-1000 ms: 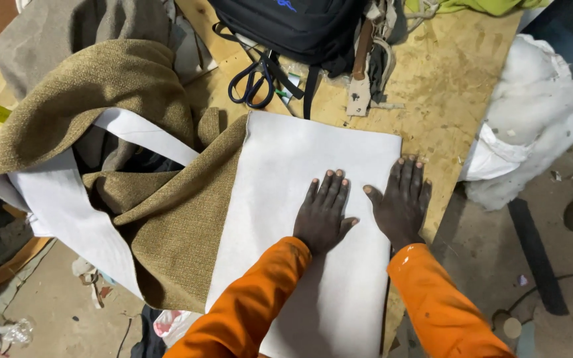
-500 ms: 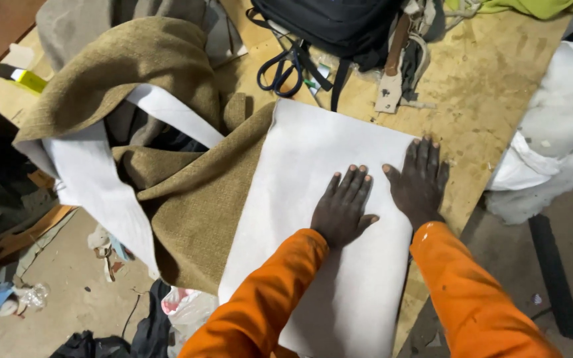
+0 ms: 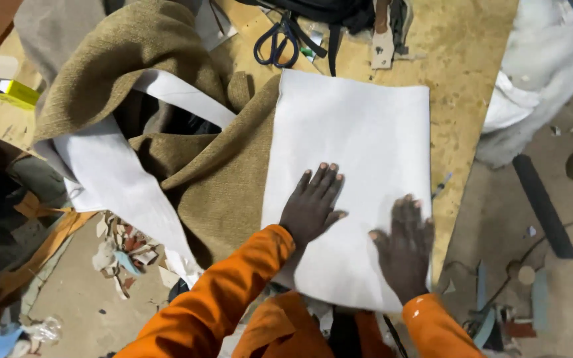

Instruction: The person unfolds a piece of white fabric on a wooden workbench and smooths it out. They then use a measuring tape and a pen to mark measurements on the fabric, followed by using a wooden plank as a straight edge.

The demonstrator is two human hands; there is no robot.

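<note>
Head view, left to right: olive cloth (image 3: 167, 99) lies heaped with white strips (image 3: 121, 179) over the tabletop (image 3: 472, 79) edge, touching the white sheet (image 3: 353, 139), which lies flat at the tabletop's near edge. The left hand (image 3: 310, 209) presses palm-down on the sheet's lower middle, fingers spread, its grip holding nothing; the right hand (image 3: 402, 248) lies flat near the lower right corner, likewise gripping nothing. Scissors (image 3: 276, 40) rest beyond the sheet. To smooth well, I judge, keep both palms flat, press evenly, stroke outward toward the edges and avoid dragging the sheet onto the cloth
</note>
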